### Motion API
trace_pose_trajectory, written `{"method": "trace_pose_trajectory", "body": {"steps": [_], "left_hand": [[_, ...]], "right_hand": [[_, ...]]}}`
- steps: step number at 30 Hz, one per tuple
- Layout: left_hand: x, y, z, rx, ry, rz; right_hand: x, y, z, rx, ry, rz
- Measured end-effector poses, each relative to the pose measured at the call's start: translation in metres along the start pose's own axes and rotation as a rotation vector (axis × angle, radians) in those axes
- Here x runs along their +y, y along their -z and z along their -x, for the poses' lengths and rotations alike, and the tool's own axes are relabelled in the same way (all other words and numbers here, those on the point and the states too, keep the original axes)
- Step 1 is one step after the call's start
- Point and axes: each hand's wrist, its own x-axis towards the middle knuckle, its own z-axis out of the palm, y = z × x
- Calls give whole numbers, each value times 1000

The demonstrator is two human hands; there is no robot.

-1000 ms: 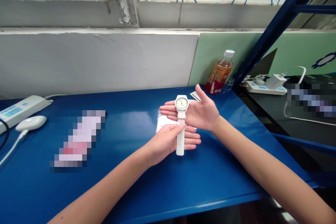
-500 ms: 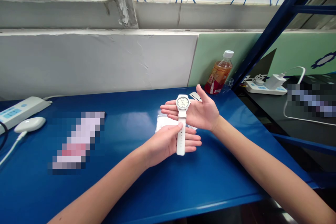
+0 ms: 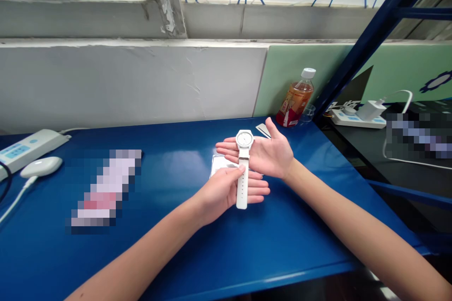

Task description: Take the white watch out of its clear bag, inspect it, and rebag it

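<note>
Already straightened, white watch (image 3: 243,152) is held unfastened; near strap (image 3: 242,193) pinched in grip of left hand (image 3: 219,192); right hand (image 3: 273,153) spread beneath, grip released.

1. The left arm (image 3: 151,247) and right arm (image 3: 342,204) are stretched forward.
2. The left hand (image 3: 226,190) is turned palm up, thumb (image 3: 238,170) folded over, fingers (image 3: 258,191) extended.
3. The right hand (image 3: 270,154) is held flat, palm up, thumb raised.
</note>
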Motion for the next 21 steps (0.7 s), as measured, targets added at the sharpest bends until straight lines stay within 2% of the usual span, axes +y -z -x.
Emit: {"method": "trace_pose_trajectory", "body": {"steps": [15,21], "left_hand": [[0,4,1,-60,38,32],[0,7,1,-98,13,75]], "right_hand": [[1,2,2,16,1,56],[-2,1,2,-22,28,115]]}}
